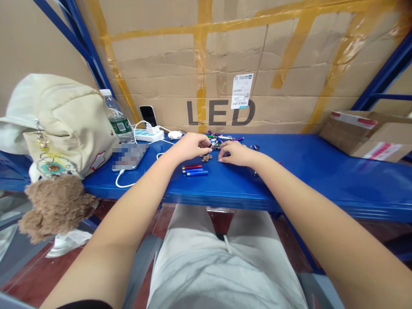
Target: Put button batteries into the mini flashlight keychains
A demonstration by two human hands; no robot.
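Note:
My left hand (195,145) is over the blue tabletop with its thumb and fingers curled close together. A small dark piece shows at its fingertips, too small to name. Just to the right, my right hand (237,153) has its fingers bent and its thumb apart from them, and I see nothing held in it. Small brownish-gold pieces (207,158) lie in a heap between the hands. Nearer to me are a red tube (192,167) and blue tubes (197,173), side by side. Shiny coloured pieces (225,137) are piled behind my hands, partly hidden.
A cream bag (69,124) with a fluffy brown charm (59,206) stands at left. Near it are a water bottle (120,122), a tablet-like device (130,156), a power strip (149,134) and cables. A cardboard box (367,133) sits at right; a large carton (167,77) stands behind.

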